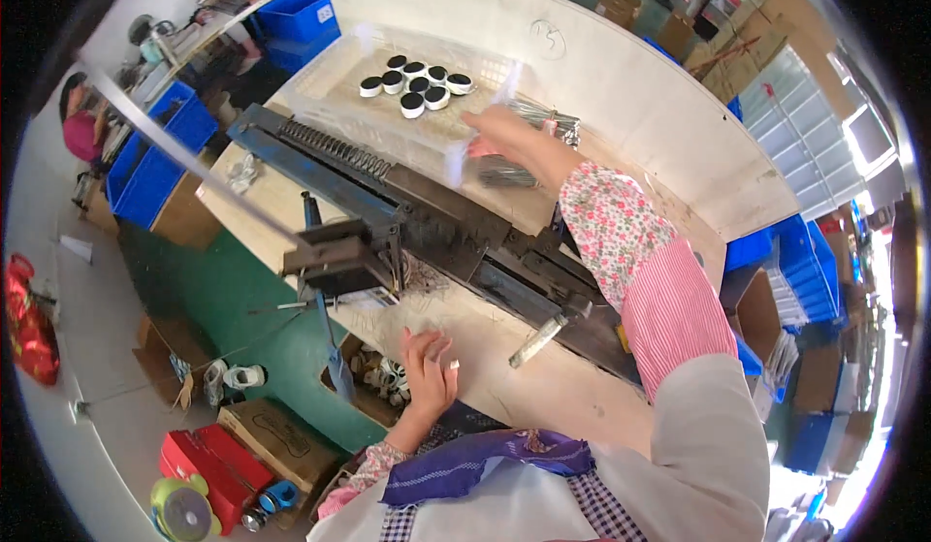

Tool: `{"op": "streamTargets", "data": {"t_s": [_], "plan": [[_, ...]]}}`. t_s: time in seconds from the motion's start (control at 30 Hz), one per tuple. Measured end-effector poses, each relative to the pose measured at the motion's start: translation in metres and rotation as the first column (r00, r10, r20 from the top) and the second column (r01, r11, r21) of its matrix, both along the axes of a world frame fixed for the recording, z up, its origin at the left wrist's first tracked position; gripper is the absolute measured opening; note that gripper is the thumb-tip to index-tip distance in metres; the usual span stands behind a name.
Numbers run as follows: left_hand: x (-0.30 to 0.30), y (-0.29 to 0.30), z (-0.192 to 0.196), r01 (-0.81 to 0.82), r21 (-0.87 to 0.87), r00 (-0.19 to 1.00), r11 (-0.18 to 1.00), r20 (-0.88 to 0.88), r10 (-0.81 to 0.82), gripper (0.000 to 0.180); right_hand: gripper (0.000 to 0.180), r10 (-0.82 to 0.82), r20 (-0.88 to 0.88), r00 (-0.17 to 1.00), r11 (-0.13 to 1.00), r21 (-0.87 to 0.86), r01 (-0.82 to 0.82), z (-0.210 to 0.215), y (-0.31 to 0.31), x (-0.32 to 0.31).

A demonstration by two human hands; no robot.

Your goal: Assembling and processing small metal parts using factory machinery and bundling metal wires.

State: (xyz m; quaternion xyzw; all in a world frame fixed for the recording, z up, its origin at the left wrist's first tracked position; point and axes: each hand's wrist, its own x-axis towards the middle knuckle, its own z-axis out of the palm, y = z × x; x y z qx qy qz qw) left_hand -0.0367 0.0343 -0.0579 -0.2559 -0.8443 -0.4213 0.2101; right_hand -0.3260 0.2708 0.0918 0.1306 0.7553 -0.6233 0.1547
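My right hand (503, 133) reaches across the bench to the right rim of a clear plastic crate (335, 115). Its fingers are stretched out and apart, and I see nothing held in them. Inside the crate stand several short white round pieces with black tops (412, 104). Beside that hand lie bundles of thin metal rods (509, 171), partly covered by the forearm. My left hand (428, 369) is at the near edge of the bench, fingers loosely spread and holding nothing. Between my hands runs a long dark metal machine (436, 212) with a coil spring (335, 147).
A pale-handled lever (538, 340) juts toward me from the machine. A white board (582, 43) walls off the bench's far side. Under the near edge sits a carton of small parts (373, 377). Blue bins (160, 154) stand at the left, where another person (82, 120) sits.
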Motion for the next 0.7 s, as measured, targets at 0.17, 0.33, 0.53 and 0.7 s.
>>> {"op": "streamTargets", "data": {"t_s": [0.17,0.33,0.53,0.7], "plan": [[-0.007,-0.002,0.005,0.07,-0.02,0.997,0.997,0.027,-0.07,0.031,0.063,-0.035,-0.104,0.994,0.999,-0.017,0.034,-0.012,-0.04,-0.039],[-0.005,-0.008,0.0,0.11,0.099,0.985,0.989,0.123,-0.122,0.027,0.071,0.176,-0.18,0.968,0.98,0.128,-0.154,0.004,-0.002,-0.053],[-0.008,-0.008,0.063,0.192,0.149,0.973,0.97,0.102,-0.208,0.019,0.054,0.171,-0.189,0.967,0.906,0.417,-0.079,0.029,0.141,0.018],[-0.03,-0.001,0.15,0.297,0.172,0.951,0.939,0.034,-0.307,0.017,0.051,0.294,0.012,0.956,0.813,0.522,-0.256,0.011,0.181,0.07]]}}
